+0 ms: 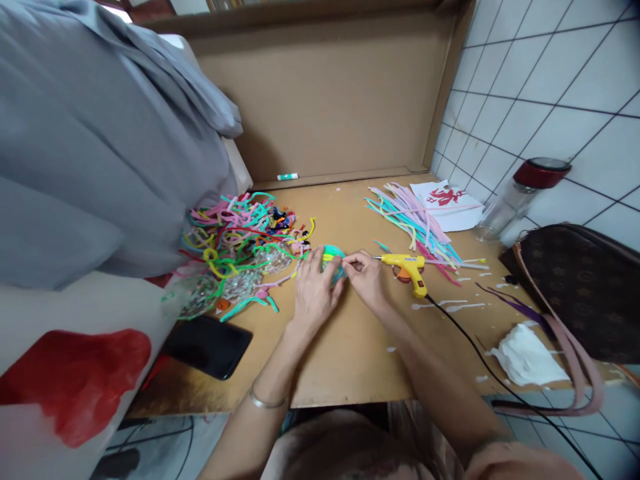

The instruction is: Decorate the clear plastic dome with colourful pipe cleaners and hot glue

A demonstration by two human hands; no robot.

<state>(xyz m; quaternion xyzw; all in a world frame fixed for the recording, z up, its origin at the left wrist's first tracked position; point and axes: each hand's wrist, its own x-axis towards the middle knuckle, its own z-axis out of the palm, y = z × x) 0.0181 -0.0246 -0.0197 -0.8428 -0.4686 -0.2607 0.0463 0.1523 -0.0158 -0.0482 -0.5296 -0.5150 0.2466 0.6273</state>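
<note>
A round coil of turquoise and yellow pipe cleaners (331,251) lies on the table in front of me, partly covered by my fingers. My left hand (315,283) lies over its left side and grips it, thumb and fingers around the near part. At the coil's right rim, my right hand (364,272) is closed in a pinch; what sits between its fingertips is too small to make out. Just right of that hand, a yellow hot glue gun (407,268) rests on the table, nozzle pointing toward my fingers.
Left of my hands is a heap of colourful pipe cleaners (235,227) with clear plastic bags (243,285) and a black phone (209,347). Straight pipe cleaners (415,217), a bottle (510,203), tissue (530,355) and a brown bag (580,287) are rightward. The glue gun's cord (475,350) trails rightward.
</note>
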